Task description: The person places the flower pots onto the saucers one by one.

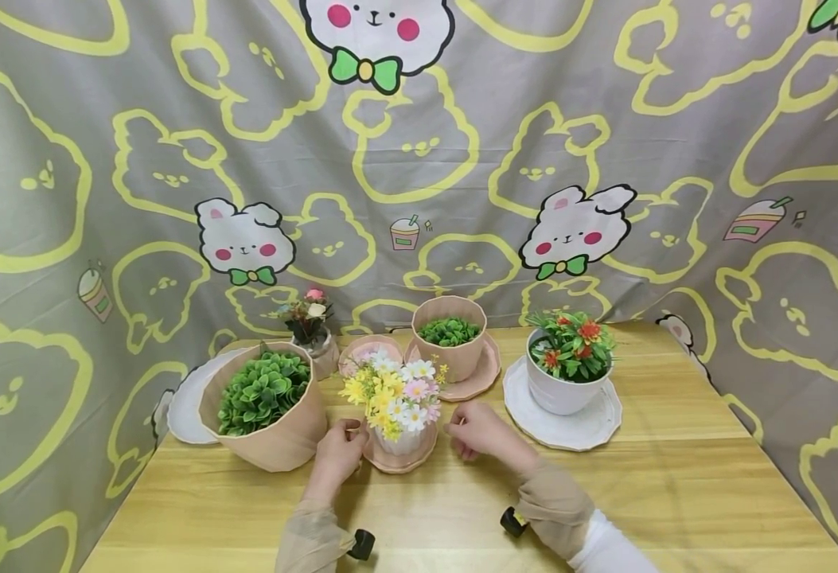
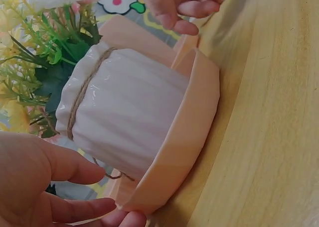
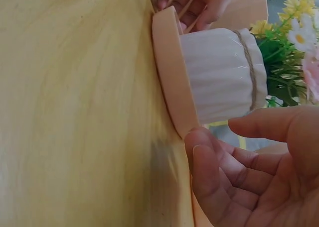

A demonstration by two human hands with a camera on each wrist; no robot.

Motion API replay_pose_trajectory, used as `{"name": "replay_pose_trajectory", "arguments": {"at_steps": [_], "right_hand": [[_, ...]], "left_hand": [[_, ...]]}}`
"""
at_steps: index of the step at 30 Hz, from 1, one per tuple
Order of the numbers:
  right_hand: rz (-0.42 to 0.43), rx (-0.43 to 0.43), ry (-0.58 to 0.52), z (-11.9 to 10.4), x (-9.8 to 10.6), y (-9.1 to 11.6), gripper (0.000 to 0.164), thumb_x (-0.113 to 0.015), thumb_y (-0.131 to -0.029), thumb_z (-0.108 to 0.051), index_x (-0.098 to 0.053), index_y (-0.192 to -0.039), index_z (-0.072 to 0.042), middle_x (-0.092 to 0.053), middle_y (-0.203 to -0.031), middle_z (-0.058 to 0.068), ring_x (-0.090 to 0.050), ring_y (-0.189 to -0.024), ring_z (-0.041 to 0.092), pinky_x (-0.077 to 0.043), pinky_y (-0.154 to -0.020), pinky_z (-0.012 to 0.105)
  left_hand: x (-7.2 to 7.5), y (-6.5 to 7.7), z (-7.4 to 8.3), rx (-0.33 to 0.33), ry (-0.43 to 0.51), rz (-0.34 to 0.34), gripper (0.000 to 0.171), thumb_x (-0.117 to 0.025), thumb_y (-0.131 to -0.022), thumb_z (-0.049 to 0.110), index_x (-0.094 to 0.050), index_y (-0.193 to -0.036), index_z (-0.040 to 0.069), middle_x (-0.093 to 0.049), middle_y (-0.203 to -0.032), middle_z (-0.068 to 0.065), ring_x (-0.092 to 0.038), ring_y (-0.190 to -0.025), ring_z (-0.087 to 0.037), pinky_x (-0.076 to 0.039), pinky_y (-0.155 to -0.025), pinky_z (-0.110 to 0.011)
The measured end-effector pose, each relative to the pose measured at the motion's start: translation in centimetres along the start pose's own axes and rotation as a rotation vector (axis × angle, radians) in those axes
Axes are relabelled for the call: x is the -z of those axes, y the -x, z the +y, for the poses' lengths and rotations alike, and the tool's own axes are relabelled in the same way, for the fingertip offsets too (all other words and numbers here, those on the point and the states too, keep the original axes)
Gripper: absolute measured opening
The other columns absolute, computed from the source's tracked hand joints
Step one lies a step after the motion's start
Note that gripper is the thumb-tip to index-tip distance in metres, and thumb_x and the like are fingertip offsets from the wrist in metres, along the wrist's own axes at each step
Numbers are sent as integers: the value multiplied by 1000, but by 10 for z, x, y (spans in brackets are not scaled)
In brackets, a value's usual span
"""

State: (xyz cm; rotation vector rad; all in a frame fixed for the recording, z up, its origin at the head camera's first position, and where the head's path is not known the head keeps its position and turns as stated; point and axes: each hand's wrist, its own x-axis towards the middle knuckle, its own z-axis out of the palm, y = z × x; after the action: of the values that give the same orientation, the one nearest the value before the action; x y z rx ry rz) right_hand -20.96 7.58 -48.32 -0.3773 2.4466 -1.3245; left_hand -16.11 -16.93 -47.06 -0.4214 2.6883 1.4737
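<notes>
First, at far left, a white plate (image 1: 188,406) lies partly behind a large peach pot (image 1: 286,442) containing a green plant (image 1: 264,390). Next, the left hand (image 1: 341,451) is between that pot and a pink saucer (image 1: 400,465), its thumb and fingers apart at the saucer's edge; contact cannot be confirmed. The saucer, on the tabletop (image 1: 684,485), bears an upright white vase (image 1: 399,442) with twine (image 2: 82,92) round its neck and yellow, white and pink flowers (image 1: 395,394). Just right of the saucer, the right hand (image 1: 486,436) shows fingers loosely curled, thumb apart from them. Farthest right, a white pot (image 1: 564,393) of red flowers (image 1: 582,334) sits on a white saucer (image 1: 520,400).
</notes>
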Motion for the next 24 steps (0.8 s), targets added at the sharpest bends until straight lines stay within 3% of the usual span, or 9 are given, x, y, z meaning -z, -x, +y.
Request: {"name": "replay_pose_trajectory", "arguments": {"at_steps": [9,24], "right_hand": [[-30,-4,-17,-1,-11,-3,16,-54,-90,-5,-62,-79,2,-61,-55,8,-54,-40,9,-53,-42,28],[-68,19,-58,2,-20,-4,18,-58,-92,-6,-62,-78,3,-61,-51,8,-53,-38,7,-53,-41,30]], "left_hand": [[-2,-2,-3,1,-5,13,39,-54,-93,16,-55,-124,-7,-59,-89,-11,-53,-51,-12,-44,-47,-24],[-5,-5,-7,-48,-64,31,37,-55,-93,16,-56,-123,-6,-64,-90,-13,-54,-55,-11,-45,-53,-25]]}}
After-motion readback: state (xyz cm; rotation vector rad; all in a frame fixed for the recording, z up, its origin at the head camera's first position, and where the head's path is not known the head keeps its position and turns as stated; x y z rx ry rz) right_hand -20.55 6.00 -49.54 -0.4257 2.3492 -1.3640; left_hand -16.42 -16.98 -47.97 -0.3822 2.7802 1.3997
